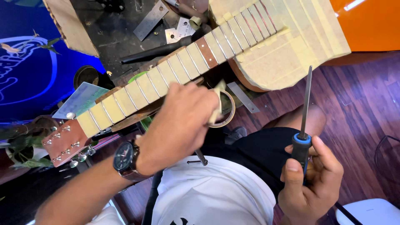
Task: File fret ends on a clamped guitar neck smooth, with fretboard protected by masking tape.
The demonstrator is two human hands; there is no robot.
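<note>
Head view, the only view. One guitar lies across the cluttered surface [112, 37]; its neck [166, 77] runs from the headstock [62, 141] at lower left to the body [291, 41] at upper right. Fretboard and body top are covered in pale masking tape, leaving the metal frets bare.

Left hand [179, 125]: fingers closed over the edge of the neck at mid-length, pinching a loose strip of tape that leads to one tape roll [225, 110] just beside them. One wristwatch [125, 160] is on that wrist.

Right hand [312, 183]: fingers clenched round the black-and-blue handle of one slim file [306, 104], held upright and well apart from the guitar, above the lap.

Risks, as judged:
- The raised file tip could strike the orange body side [366, 25] if swung carelessly.
- One tapeless fret space [207, 52] shows bare wood; a file slip there would scar it.
- The loose strip may wrinkle or lift.

Also counted: one metal ruler [151, 20]; six tuning posts visible on the headstock.
</note>
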